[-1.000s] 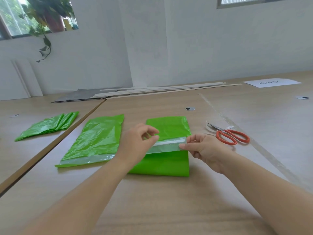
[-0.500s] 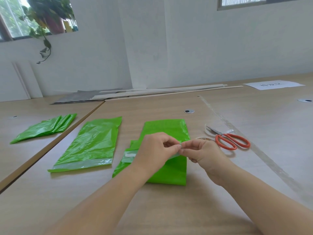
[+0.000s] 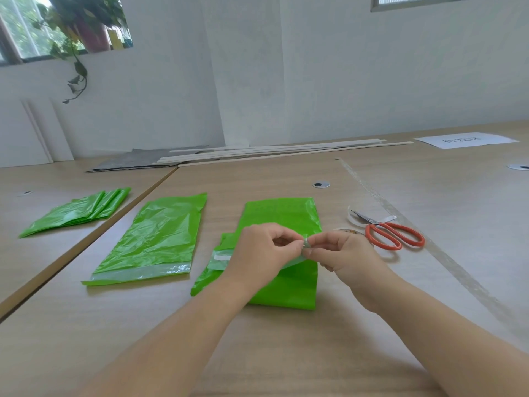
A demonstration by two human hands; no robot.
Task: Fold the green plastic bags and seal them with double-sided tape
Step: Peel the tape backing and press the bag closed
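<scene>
Over the green bag (image 3: 280, 213), left hand (image 3: 264, 250) and right hand (image 3: 347, 255) pinch tape (image 3: 305, 244).

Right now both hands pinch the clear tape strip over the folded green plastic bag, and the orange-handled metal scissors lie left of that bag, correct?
Not quite. The head view shows the orange-handled metal scissors lying to the right of the folded green plastic bag, not left. The rest is right: the left hand and the right hand both pinch the clear tape strip over that bag.
</scene>
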